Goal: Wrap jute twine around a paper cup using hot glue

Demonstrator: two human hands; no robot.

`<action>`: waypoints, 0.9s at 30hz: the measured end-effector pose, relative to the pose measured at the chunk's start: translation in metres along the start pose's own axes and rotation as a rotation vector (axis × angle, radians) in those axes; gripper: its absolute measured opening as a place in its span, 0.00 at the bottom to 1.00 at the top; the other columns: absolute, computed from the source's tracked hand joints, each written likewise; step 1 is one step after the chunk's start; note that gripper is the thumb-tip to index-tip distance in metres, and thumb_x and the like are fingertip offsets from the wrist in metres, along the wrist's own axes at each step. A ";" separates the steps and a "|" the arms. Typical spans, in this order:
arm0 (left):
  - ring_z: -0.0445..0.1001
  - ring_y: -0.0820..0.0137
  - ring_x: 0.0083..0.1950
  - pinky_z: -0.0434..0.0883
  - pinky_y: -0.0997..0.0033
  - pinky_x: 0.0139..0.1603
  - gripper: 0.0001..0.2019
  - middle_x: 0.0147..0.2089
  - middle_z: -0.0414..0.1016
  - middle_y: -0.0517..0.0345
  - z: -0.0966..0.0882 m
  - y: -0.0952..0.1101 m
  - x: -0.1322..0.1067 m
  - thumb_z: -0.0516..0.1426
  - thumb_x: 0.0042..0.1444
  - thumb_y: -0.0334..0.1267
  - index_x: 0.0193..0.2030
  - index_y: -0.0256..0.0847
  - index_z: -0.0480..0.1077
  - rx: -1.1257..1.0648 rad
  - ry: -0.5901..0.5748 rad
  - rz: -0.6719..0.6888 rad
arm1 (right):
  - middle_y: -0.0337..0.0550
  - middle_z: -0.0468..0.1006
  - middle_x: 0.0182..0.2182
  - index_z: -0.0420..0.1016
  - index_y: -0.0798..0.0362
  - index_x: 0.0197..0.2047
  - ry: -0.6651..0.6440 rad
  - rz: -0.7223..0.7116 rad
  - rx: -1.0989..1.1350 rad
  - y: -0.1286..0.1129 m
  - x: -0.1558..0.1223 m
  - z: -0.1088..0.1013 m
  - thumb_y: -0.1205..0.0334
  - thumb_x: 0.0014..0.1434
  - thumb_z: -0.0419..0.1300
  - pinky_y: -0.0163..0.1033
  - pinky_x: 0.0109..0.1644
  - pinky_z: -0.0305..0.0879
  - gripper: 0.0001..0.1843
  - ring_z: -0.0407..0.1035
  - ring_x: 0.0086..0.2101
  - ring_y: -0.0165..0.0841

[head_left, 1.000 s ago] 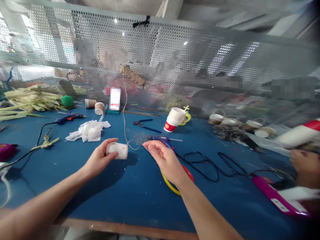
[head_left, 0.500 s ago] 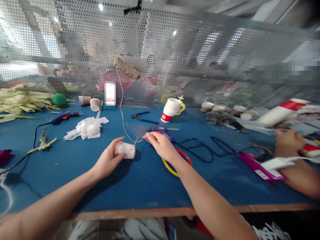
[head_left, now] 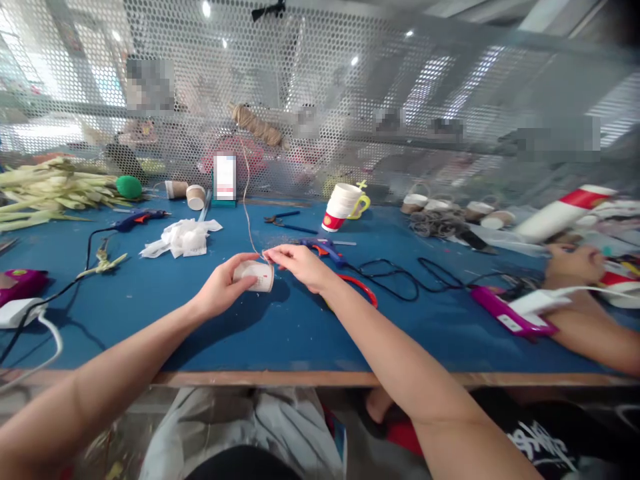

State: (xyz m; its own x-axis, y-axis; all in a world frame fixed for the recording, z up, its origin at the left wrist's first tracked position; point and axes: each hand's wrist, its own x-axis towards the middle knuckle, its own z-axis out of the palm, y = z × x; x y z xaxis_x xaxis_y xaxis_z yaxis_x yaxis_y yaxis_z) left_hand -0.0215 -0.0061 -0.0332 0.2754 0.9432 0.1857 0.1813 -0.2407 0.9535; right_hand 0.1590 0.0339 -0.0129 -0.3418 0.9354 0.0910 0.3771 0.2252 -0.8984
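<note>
My left hand (head_left: 223,285) is wrapped round a small white paper cup (head_left: 261,277) lying on its side just above the blue table. At the cup's rim, my right hand (head_left: 300,264) pinches a thin twine (head_left: 247,212) between thumb and fingertips. This twine runs up to a wound bundle of brown twine (head_left: 257,126) hanging on the mesh screen. Past my right hand lies a blue glue gun (head_left: 324,249), partly covered by that hand. A red ring (head_left: 361,288) shows beside my right wrist.
Stacked paper cups (head_left: 343,205), pliers (head_left: 285,220) and crumpled white tissue (head_left: 181,238) lie beyond my hands. Another glue gun (head_left: 137,219) is at left. Black cables and a purple power strip (head_left: 510,313) lie at right, near another person's arm (head_left: 590,327).
My right hand has moved left to the cup's rim, drawing the loose twine loop in close. My left hand still holds the cup. The camera view has shifted slightly.
</note>
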 end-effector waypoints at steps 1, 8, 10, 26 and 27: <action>0.71 0.67 0.40 0.67 0.67 0.44 0.22 0.45 0.73 0.50 -0.001 0.002 -0.002 0.55 0.49 0.38 0.51 0.35 0.64 -0.001 -0.003 0.009 | 0.45 0.78 0.34 0.76 0.57 0.35 -0.017 0.010 0.060 -0.002 0.001 0.001 0.55 0.53 0.57 0.39 0.39 0.63 0.14 0.69 0.34 0.32; 0.71 0.70 0.38 0.68 0.72 0.40 0.23 0.45 0.73 0.52 -0.006 0.015 -0.012 0.58 0.48 0.37 0.53 0.38 0.63 -0.114 -0.071 0.068 | 0.42 0.78 0.32 0.75 0.54 0.31 -0.071 0.031 0.303 -0.020 -0.010 0.000 0.54 0.53 0.57 0.38 0.42 0.63 0.12 0.70 0.34 0.30; 0.71 0.71 0.36 0.68 0.74 0.38 0.24 0.43 0.74 0.53 -0.006 0.020 -0.014 0.59 0.48 0.36 0.54 0.38 0.63 -0.148 -0.101 0.058 | 0.41 0.78 0.31 0.75 0.53 0.30 -0.095 0.053 0.326 -0.024 -0.014 0.000 0.56 0.51 0.59 0.38 0.42 0.63 0.10 0.70 0.34 0.30; 0.71 0.70 0.35 0.67 0.74 0.36 0.25 0.43 0.75 0.56 -0.008 0.048 -0.010 0.59 0.46 0.32 0.53 0.43 0.66 0.053 -0.275 0.109 | 0.39 0.76 0.31 0.73 0.54 0.36 -0.186 0.076 0.422 -0.029 -0.026 -0.007 0.60 0.49 0.60 0.34 0.35 0.63 0.10 0.69 0.30 0.28; 0.71 0.70 0.36 0.67 0.74 0.36 0.25 0.45 0.75 0.56 -0.009 0.048 -0.008 0.59 0.45 0.31 0.53 0.43 0.66 0.072 -0.287 0.111 | 0.39 0.76 0.30 0.73 0.54 0.36 -0.195 0.079 0.416 -0.027 -0.026 -0.006 0.61 0.49 0.60 0.34 0.35 0.63 0.09 0.69 0.30 0.28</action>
State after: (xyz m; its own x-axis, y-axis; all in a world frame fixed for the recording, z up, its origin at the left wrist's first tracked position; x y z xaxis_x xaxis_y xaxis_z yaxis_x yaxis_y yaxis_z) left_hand -0.0233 -0.0231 0.0130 0.5503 0.8098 0.2034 0.1986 -0.3636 0.9102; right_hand 0.1629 0.0054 0.0119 -0.4962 0.8676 -0.0314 0.0452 -0.0104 -0.9989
